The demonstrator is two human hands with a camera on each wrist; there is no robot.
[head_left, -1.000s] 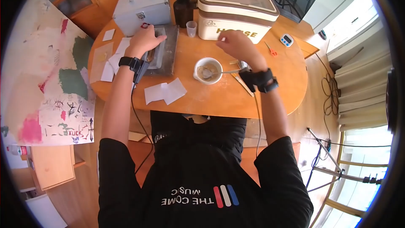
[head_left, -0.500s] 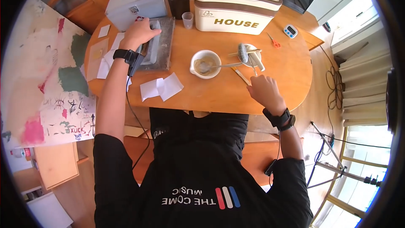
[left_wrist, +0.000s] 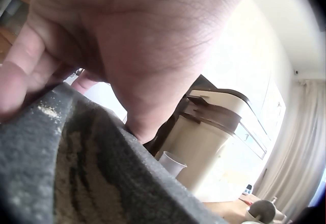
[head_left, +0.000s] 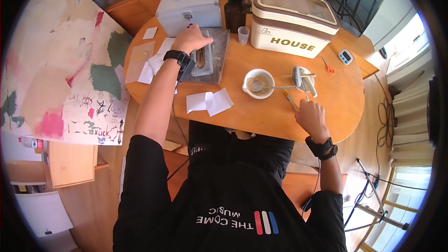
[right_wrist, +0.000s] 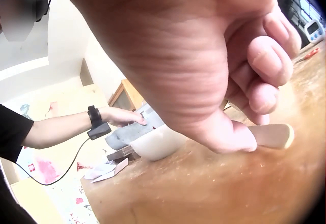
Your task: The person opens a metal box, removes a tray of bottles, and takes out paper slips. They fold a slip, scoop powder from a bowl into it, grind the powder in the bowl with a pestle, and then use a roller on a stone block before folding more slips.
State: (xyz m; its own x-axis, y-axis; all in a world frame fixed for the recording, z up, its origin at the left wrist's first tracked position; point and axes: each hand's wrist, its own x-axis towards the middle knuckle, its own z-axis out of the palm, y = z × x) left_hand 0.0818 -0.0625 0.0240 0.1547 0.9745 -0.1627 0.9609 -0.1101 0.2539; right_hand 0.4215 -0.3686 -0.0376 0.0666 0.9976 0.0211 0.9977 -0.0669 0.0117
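Observation:
My left hand (head_left: 191, 39) reaches over a grey stone-like dish (head_left: 208, 60), whose streaked brown hollow shows in the left wrist view. There, the bent fingers (left_wrist: 20, 74) and the thumb lie at its rim, gripping it. Past the table's front half, my right hand (head_left: 311, 119) is low beside a thin light-coloured tool (head_left: 290, 100). Its thumb and curled fingers pinch a light handle (right_wrist: 275, 135) in the right wrist view. A white bowl (head_left: 250, 92) holds greyish paste and a spoon (head_left: 282, 87). Behind the right hand, a smaller bowl bears a grey-headed tool (head_left: 297, 77).
A metal case (head_left: 189, 14), dark bottle (head_left: 234, 11), clear cup (head_left: 243, 35) and cream HOUSE box (head_left: 291, 42) line the back. Orange scissors (head_left: 330, 69) and a timer (head_left: 345, 57) lie right. Paper pieces (head_left: 219, 101) lie in front and at left. A cable hangs from each wrist.
My right hand has come down from over the small bowl to the table's front edge, then slightly left to the thin tool. The left hand stays at the dish. The head view has shifted.

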